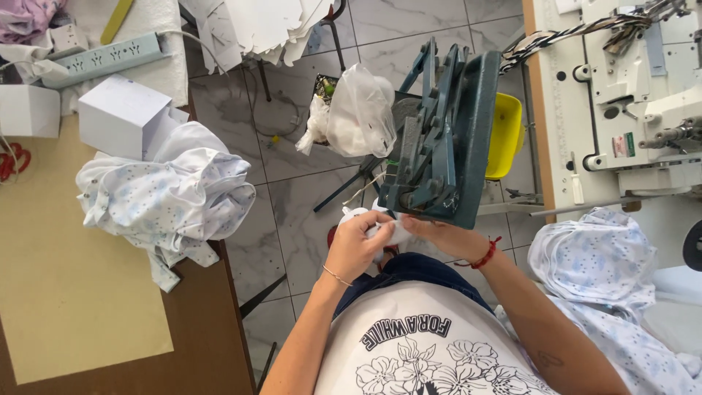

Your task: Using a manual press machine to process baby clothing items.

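Two heaps of white blue-flowered fabric (164, 201) at left on brown tabletop (212, 351) and lower right; teal metal press (442, 139) at centre; below it, left hand (356, 245) and right hand (439, 235) pinching small white cloth piece (391, 232).

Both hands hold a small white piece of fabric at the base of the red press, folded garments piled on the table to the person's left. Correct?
Not quite: the press is dark teal-green, not red, as the head view shows. The rest holds: the left hand and right hand both hold the small white piece of fabric at its base, and the pile of garments lies on the table to the left.
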